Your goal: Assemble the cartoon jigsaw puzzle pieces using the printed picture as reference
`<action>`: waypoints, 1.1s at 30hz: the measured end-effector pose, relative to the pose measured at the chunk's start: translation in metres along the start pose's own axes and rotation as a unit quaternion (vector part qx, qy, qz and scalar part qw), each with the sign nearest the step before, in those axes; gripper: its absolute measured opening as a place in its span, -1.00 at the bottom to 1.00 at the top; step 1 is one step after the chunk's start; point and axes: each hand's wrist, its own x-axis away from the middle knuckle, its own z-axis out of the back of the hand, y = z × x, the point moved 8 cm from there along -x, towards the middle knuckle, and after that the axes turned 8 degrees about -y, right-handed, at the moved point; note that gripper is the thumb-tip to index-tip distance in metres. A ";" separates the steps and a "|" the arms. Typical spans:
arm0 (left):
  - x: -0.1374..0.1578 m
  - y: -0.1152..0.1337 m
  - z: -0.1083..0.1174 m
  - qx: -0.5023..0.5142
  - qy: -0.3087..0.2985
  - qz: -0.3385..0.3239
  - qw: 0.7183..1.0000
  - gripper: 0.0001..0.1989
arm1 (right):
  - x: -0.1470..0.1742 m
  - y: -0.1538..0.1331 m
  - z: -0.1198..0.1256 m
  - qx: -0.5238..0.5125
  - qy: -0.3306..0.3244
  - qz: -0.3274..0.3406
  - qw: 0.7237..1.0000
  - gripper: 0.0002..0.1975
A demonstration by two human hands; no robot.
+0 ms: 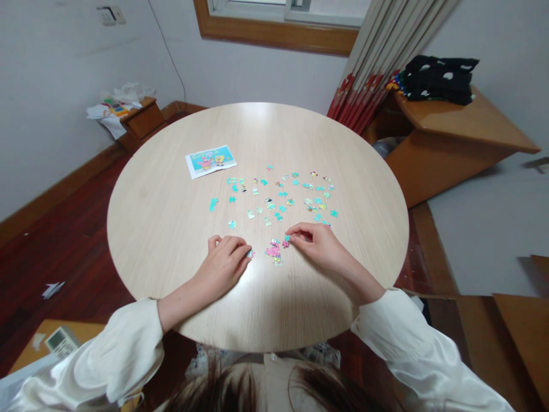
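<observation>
A small joined cluster of pink, yellow and white puzzle pieces [274,252] lies flat on the round table, between my two hands. To its right, my right hand [315,240] pinches a teal and pink puzzle piece [286,241] between thumb and index finger, close beside the cluster. My left hand [225,260] rests on the tabletop with curled fingers, its fingertips on another small puzzle piece [251,252] that they partly cover. Beyond both hands, several loose puzzle pieces [278,216] in teal, pale green and other colours are scattered about.
A printed cartoon picture [221,163] lies at the back left of the pale wooden round table [163,229]. Behind on the right, black cloth [440,80] sits on a wooden stand [454,123]. A remote control [62,342] is at the lower left, off the table.
</observation>
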 end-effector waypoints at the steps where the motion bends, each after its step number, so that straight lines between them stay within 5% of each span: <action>1: 0.000 0.000 0.000 0.000 0.001 -0.002 1.000 -0.79 | 0.000 -0.001 -0.001 -0.004 -0.001 0.000 1.000 -0.83; 18: -0.002 0.016 0.005 0.019 0.006 -0.034 0.999 -0.77 | -0.024 -0.025 -0.035 0.015 -0.073 0.044 0.996 -0.78; 25: -0.001 0.042 -0.006 -0.002 -0.031 -0.087 0.996 -0.68 | -0.026 -0.024 -0.037 0.033 -0.072 0.051 0.996 -0.77; 33: 0.001 0.043 -0.015 -0.019 -0.060 -0.081 0.995 -0.64 | -0.026 -0.028 -0.037 0.050 -0.066 0.060 0.995 -0.78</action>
